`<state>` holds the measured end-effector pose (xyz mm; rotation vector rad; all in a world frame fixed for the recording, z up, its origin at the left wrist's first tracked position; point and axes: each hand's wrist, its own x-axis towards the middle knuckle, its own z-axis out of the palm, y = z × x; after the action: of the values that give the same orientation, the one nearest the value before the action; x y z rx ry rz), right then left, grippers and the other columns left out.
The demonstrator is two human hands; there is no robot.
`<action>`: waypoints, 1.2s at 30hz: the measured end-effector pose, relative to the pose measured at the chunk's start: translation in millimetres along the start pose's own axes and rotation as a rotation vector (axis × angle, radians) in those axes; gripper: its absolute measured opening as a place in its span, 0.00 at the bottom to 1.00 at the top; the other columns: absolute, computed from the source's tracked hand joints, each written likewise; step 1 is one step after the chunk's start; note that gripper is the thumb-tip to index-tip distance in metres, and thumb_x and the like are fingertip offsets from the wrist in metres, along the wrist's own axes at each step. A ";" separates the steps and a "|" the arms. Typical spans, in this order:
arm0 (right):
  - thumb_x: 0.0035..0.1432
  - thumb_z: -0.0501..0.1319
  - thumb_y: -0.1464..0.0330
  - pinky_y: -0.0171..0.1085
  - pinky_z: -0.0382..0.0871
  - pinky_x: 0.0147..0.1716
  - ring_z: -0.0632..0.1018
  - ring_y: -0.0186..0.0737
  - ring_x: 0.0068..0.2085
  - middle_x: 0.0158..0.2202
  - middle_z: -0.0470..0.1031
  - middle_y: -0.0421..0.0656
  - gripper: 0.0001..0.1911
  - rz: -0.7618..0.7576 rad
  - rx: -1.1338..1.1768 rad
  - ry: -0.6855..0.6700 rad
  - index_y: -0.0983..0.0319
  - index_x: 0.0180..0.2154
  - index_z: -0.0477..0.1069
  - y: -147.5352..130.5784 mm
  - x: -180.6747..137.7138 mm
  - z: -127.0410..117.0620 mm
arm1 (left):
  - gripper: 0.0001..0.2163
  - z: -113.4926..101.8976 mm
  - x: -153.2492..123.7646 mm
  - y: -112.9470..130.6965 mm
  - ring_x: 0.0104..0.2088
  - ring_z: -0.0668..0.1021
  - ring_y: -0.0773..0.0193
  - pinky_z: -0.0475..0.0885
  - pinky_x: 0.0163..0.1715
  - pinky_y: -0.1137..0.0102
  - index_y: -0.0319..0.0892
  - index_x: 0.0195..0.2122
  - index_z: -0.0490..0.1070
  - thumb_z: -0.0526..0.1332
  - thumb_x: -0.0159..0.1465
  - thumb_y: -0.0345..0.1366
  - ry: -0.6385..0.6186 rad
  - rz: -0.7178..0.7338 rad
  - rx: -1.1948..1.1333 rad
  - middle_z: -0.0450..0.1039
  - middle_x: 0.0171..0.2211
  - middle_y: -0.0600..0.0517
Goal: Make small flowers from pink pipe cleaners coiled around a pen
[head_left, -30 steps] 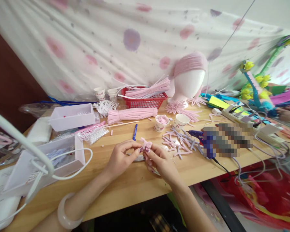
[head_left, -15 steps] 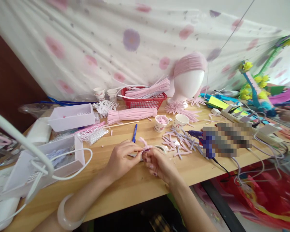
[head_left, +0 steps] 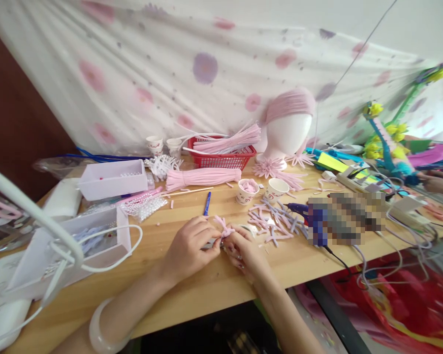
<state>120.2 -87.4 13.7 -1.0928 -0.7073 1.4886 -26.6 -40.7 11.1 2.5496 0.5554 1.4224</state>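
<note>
My left hand (head_left: 194, 246) and my right hand (head_left: 249, 255) meet over the front of the table. Between their closed fingertips is a small bent piece of fuzzy pink pipe cleaner (head_left: 227, 230), its short ends sticking up. Both hands pinch it, and its lower part is hidden by my fingers. A blue pen (head_left: 207, 203) lies just beyond my left hand. Cut pink and lilac pipe cleaner pieces (head_left: 276, 223) are scattered to the right of my right hand. Behind them stand a paper cup (head_left: 246, 197) of pink pieces and another paper cup (head_left: 276, 191).
A blue glue gun (head_left: 299, 209) lies at right, beside power strips (head_left: 369, 184) and cables. A red basket (head_left: 221, 161) of pipe cleaners and a white foam head (head_left: 288, 132) stand at the back. White boxes (head_left: 112, 179) are at left. Another person's hand (head_left: 439, 182) shows far right.
The pink pipe cleaner piece has turned and shows more above my fingertips. My fingers have shifted slightly around it, and the whole view has moved a little.
</note>
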 end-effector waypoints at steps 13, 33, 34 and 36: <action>0.36 0.58 0.70 0.27 0.34 0.09 0.45 0.22 0.14 0.12 0.55 0.29 0.03 0.200 0.102 -0.098 0.61 0.19 0.63 -7.6 4.6 -2.0 | 0.03 -8.1 10.1 6.8 0.30 0.77 0.64 0.72 0.35 0.71 0.42 0.26 0.70 0.59 0.56 0.29 -0.104 -0.557 -0.379 0.75 0.26 0.54; 0.53 0.65 0.53 0.26 0.51 0.11 0.55 0.24 0.14 0.15 0.58 0.30 0.20 -0.047 -0.096 -0.096 0.61 0.25 0.64 4.8 -1.9 3.2 | 0.08 0.4 -0.1 8.5 0.30 0.73 0.61 0.67 0.31 0.69 0.45 0.30 0.60 0.49 0.65 0.27 -0.262 -0.310 -0.057 0.70 0.29 0.51; 0.52 0.67 0.52 0.26 0.51 0.11 0.54 0.23 0.13 0.15 0.57 0.30 0.21 -0.087 -0.118 -0.084 0.61 0.25 0.64 6.6 -1.4 4.2 | 0.08 0.6 -0.6 8.6 0.29 0.73 0.61 0.67 0.31 0.69 0.45 0.30 0.60 0.50 0.66 0.27 -0.255 -0.324 -0.072 0.70 0.28 0.52; 0.50 0.69 0.52 0.26 0.48 0.11 0.53 0.22 0.13 0.14 0.57 0.29 0.23 -0.123 -0.108 -0.058 0.62 0.25 0.64 8.9 0.0 5.3 | 0.08 1.1 -1.2 9.2 0.28 0.73 0.62 0.66 0.30 0.70 0.45 0.29 0.60 0.50 0.65 0.27 -0.246 -0.354 -0.104 0.69 0.27 0.52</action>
<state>111.6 -88.6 7.9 -1.0709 -0.8886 1.3952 -24.0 -49.5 12.5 2.3483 0.8145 0.9765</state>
